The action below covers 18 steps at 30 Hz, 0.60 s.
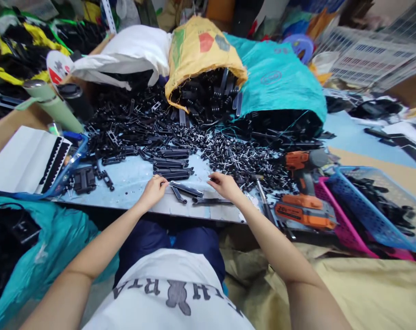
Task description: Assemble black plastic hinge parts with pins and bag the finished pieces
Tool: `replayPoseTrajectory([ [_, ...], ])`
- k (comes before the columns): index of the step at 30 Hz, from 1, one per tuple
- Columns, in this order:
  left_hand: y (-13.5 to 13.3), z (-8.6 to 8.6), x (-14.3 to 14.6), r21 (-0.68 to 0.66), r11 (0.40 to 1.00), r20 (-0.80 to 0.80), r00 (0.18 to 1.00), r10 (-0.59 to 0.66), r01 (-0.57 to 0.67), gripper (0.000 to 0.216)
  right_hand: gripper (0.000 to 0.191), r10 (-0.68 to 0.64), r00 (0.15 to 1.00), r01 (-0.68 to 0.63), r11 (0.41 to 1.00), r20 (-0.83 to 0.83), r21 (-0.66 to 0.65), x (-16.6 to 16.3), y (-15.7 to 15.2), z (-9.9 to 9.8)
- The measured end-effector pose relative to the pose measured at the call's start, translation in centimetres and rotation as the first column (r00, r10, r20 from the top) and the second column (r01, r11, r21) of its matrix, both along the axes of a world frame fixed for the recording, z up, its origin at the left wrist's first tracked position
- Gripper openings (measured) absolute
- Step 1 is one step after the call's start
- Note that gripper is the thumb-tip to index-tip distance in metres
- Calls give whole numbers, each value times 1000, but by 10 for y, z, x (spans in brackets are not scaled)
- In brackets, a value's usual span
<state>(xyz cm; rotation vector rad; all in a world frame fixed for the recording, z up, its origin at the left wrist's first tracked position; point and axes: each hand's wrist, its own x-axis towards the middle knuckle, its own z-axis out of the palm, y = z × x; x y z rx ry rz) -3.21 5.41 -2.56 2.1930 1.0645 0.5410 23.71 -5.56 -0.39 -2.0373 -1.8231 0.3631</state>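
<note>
At the front of the blue-topped workbench, my left hand (155, 189) is closed in a pinch at the left end of a long black plastic part (186, 189). Opposite it, my right hand (226, 186) has thumb and fingertips pressed together; whatever they hold is too small to make out. Between and below the hands lie a short black piece (178, 195) and a long black strip (211, 201). Just beyond my left hand, several matching black parts (172, 164) lie side by side in a row. A heap of small pins with black heads (235, 153) spreads beyond my right hand.
White (132, 48), yellow (203, 48) and teal (280, 82) sacks spill black parts across the back. To the right are an orange cordless drill (304, 208), a screwdriver-like tool (264, 197) and a blue basket (376, 176). A green bottle (55, 105) leans at left.
</note>
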Motion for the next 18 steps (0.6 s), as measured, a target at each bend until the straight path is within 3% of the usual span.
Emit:
replayPoseTrajectory([
  [5,-5,5,10,156,987,-75,997,-37,48,15,19,8,994,-15,998,-111,-60,-11,-9,9],
  [9,-3,20,22,272,927,-385,912,-140,257,22,25,43,991,-44,999,-127,-5,-13,-10,15],
  [11,-1,27,29,275,893,-455,866,-207,357,25,26,34,994,-31,999,-105,29,-14,-9,15],
  [15,4,31,41,255,850,-475,825,-305,461,24,23,1,996,-6,999,-94,-51,-18,-6,14],
  [18,3,20,38,284,883,-407,881,-242,374,16,20,35,999,-37,992,-26,-118,-24,-5,19],
])
